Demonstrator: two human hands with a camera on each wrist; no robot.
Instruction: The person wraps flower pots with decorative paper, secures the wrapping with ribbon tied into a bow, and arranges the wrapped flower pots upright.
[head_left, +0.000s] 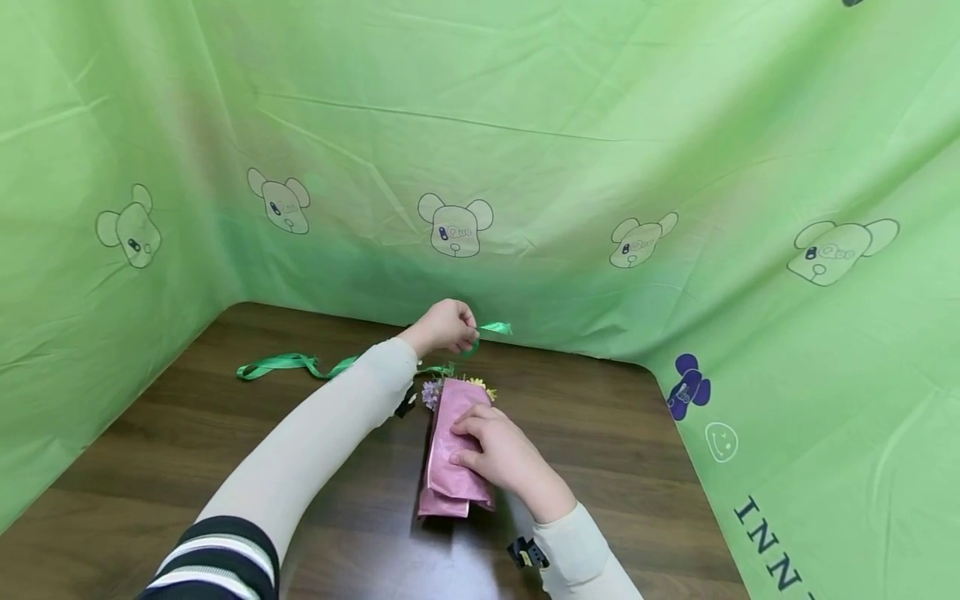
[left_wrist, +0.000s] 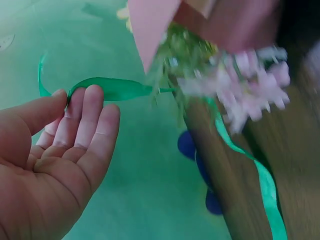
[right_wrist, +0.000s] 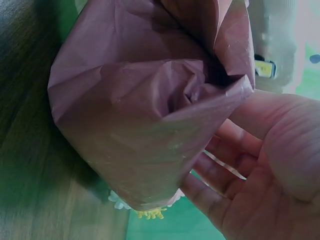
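A small bouquet in pink wrapping paper (head_left: 453,417) is near the middle of the table, its flowers (head_left: 432,393) toward the far side. My right hand (head_left: 498,446) holds the paper from the right, thumb and fingers bent over its face; the right wrist view shows the fingers (right_wrist: 210,195) against the paper's side. Beyond the flower end, my left hand (head_left: 444,327) pinches a green ribbon (left_wrist: 112,89) between thumb and fingertips, a short end sticking out past them. From the pinch the ribbon runs taut to the greenery (left_wrist: 182,55) beside the pale pink flowers (left_wrist: 250,82).
Another length of green ribbon (head_left: 281,363) trails loosely over the wooden table (head_left: 600,433) to the left. A green cloth (head_left: 525,150) printed with bear heads hangs around the back and sides. A black device (head_left: 527,553) sits at the right wrist.
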